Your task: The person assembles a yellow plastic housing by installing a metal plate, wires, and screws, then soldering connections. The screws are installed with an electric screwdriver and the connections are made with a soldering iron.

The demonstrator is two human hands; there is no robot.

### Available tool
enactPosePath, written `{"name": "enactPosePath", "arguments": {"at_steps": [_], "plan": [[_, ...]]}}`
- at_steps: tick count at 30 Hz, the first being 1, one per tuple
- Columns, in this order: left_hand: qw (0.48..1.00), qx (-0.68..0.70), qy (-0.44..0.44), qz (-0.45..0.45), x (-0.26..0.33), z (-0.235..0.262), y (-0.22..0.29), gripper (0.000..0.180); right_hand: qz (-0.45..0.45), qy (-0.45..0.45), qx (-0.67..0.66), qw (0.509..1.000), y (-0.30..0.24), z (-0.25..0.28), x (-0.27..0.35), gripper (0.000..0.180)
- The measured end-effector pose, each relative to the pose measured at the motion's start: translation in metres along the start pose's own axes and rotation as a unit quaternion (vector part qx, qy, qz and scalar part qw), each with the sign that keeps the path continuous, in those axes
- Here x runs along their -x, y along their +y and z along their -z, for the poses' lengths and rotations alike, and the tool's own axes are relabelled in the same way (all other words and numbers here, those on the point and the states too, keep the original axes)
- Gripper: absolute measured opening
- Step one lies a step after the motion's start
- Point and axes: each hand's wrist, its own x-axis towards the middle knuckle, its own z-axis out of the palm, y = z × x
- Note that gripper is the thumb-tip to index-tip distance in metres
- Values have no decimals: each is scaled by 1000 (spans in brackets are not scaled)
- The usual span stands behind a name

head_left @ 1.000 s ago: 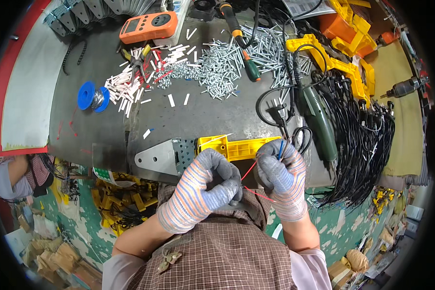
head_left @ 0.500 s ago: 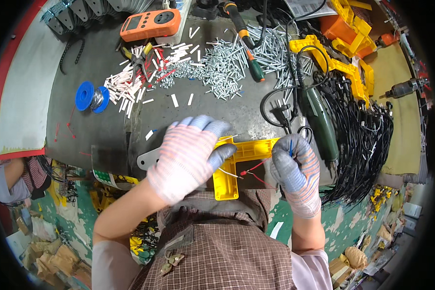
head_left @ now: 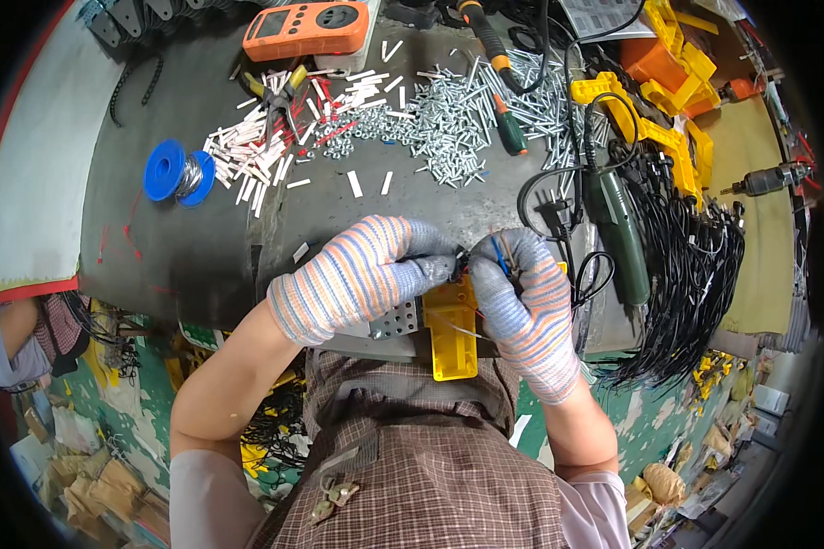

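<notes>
gloved hands [head_left: 449, 274], yellow housing [head_left: 450, 334], wires [head_left: 499, 256]

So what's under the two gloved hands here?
A yellow plastic housing sticks out below the left hand and right hand, beside a perforated metal plate. The housing's upper part is covered by the gloves.

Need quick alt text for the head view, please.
Two gloved hands, left hand and right hand, pinch thin wires together above a yellow plastic housing; screws litter the dark bench behind.
</notes>
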Motion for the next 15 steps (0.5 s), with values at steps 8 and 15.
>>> {"name": "enactPosePath", "arguments": {"at_steps": [8,15], "plan": [[999,-34,-10,-3,0,-2,3,25,-18,28,-42,999,2,-9,-2,11],[996,-84,-4,22,1,-4,9,21,48,66,25,996,5,11,1,14]]}}
